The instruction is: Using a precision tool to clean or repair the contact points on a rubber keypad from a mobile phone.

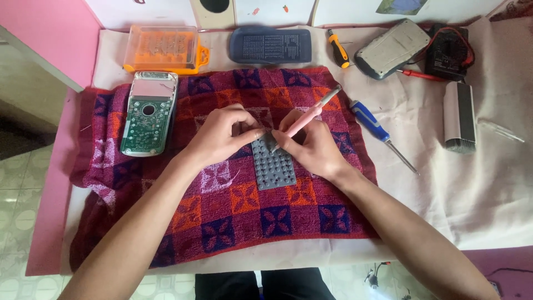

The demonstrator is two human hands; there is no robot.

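Pinched in our right hand (316, 145), a pink brush (308, 117) works the top edge of the grey rubber keypad (272, 164), which our left hand (222, 135) pins at towel (233, 205) centre. We judge cleaning underway; next needs steady strokes downward. Circuit board (147, 114) lies at nine o'clock.

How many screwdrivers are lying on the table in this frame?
2. An orange-and-black screwdriver lies near the back, beside the dark blue case. A blue-handled screwdriver lies right of the towel. The pink tool in the right hand is unclear; others may be hidden.
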